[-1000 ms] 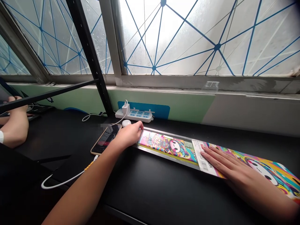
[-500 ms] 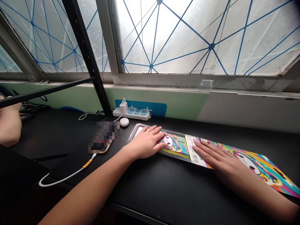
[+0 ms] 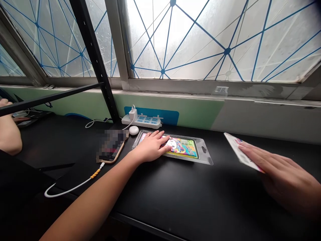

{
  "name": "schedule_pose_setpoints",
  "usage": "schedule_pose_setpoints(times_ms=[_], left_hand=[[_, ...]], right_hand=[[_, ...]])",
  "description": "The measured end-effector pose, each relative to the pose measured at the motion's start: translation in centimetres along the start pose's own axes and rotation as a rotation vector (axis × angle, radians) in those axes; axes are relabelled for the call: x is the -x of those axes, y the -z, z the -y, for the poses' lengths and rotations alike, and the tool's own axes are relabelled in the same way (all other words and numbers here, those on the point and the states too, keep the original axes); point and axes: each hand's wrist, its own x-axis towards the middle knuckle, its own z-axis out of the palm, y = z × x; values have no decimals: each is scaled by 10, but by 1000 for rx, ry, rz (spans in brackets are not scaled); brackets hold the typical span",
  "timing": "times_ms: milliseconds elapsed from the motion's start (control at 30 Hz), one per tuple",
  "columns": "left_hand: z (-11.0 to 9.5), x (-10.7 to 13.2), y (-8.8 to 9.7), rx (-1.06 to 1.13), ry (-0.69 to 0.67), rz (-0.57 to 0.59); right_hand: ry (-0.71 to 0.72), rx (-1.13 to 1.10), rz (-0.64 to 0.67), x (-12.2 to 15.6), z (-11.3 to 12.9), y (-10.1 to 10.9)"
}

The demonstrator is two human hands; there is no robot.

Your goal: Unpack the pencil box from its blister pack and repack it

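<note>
My left hand (image 3: 151,146) lies flat with its fingers spread on a clear plastic blister pack (image 3: 205,154). Inside the pack sits a colourful packet (image 3: 185,147) with a cartoon face, partly covered by my fingers. Farther right, my right hand (image 3: 288,177) grips a printed card (image 3: 242,152), its fingers lying over the top and the thumb hidden. The card is tilted and apart from the pack, with its white end showing past the fingertips and most of the rest out of sight behind the hand.
Left of the pack are a phone (image 3: 112,147) on a white cable (image 3: 69,191) and a round white case (image 3: 133,130). A power strip (image 3: 141,120) stands by the wall. A black metal post (image 3: 96,60) rises behind. Another person's arm (image 3: 10,134) is at far left.
My right hand has moved right and lifted the printed card away from the plastic pack, baring the pack's right end. My left hand and the pack have shifted slightly left.
</note>
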Motion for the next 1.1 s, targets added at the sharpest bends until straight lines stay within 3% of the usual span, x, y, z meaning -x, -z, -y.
schedule_pose_setpoints(times_ms=[100,233,333,567,700,867,1100], left_hand=[[-3,-3,-2,-15,17,-7],[-8,-13,-8,-31,5,-32],[-13,-23,-12,-23,-16,-29],[-32,-37,-18,-47,-49,-53],[-33,-35,-22,-20,-102,-82],[-33,-34,-24,-5,-106,-93],[-44,-35,-24,-179,-66,-105]], right_hand=[[156,2,19,-3,61,5],[339,-21,150,-15,152,-6],[365,-50,245,-40,185,-22],[220,-304,309,-105,188,-60],[175,-489,337,-104,181,-62],[153,-564,367,-101,176,-59],[135,-660,433,-111,177,-64]])
